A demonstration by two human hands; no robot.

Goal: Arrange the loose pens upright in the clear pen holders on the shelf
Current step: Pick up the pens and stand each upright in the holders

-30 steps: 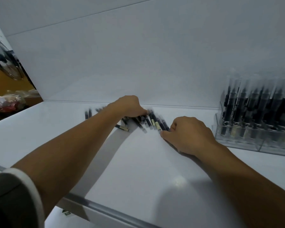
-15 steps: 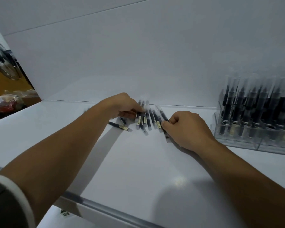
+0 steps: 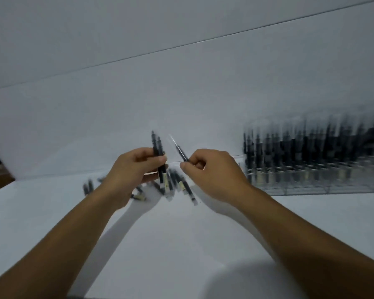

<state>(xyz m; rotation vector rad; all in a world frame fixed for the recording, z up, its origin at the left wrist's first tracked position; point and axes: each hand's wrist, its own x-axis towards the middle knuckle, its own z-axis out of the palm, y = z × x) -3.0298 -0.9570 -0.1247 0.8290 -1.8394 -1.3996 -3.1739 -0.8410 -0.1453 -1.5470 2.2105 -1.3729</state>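
Pens (image 3: 157,145) held — left hand (image 3: 134,169), right hand (image 3: 212,171).

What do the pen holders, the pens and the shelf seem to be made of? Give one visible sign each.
Pen holders: probably clear glossy plastic; contents show through the walls, though blurred. Pens: likely plastic, dark barrels, pale see-through tip on the one the right hand pinches. Shelf: smooth white, perhaps laminate; even, grainless surface.

Black pens (image 3: 177,182), white shelf (image 3: 181,234)
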